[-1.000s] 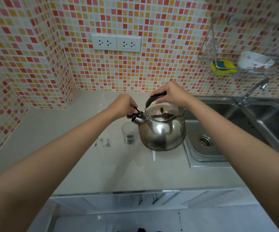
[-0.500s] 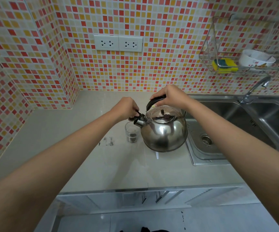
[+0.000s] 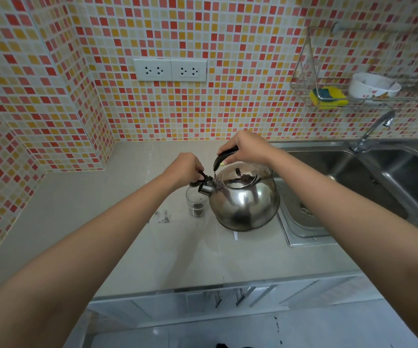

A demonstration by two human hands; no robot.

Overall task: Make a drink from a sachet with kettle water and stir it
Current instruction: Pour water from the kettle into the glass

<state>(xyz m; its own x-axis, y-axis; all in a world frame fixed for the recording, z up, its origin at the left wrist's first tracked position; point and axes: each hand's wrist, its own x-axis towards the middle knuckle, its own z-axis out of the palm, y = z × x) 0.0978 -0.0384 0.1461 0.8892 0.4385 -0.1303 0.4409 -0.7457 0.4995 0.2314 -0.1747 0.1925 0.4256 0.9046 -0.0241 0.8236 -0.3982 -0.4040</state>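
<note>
The pale counter [image 3: 107, 222] fills the middle of the frame, running from the tiled corner at the left to the steel sink [image 3: 353, 187] on the right. Its front edge crosses the lower part of the frame, above white cabinet doors.

At frame centre sits the steel kettle [image 3: 245, 199], its base seemingly on or just above the counter, close beside the sink's raised rim. It is rigid, polished and probably slick. If full it will be heavy, and the metal may be hot, so the black handle [image 3: 224, 156] arching over the lid is the place to take it. The right hand [image 3: 245, 149] is wrapped around that handle from above. The left hand [image 3: 185, 168] pinches the small black cap [image 3: 201, 179] at the spout, apparently lifting it clear for pouring.

Just left of the kettle, directly under the spout, stands a small clear glass [image 3: 196, 203] with dark powder in the bottom. It looks light, easy to tip and breakable, and it nearly touches the kettle's belly, so a tilt toward it needs care. Some dark spill marks [image 3: 164, 217] lie on the counter left of the glass.

Open room is generous to the left and toward the lower frame. To the right, the sink drop is just beside the kettle. No spoon or sachet is visible.
</note>
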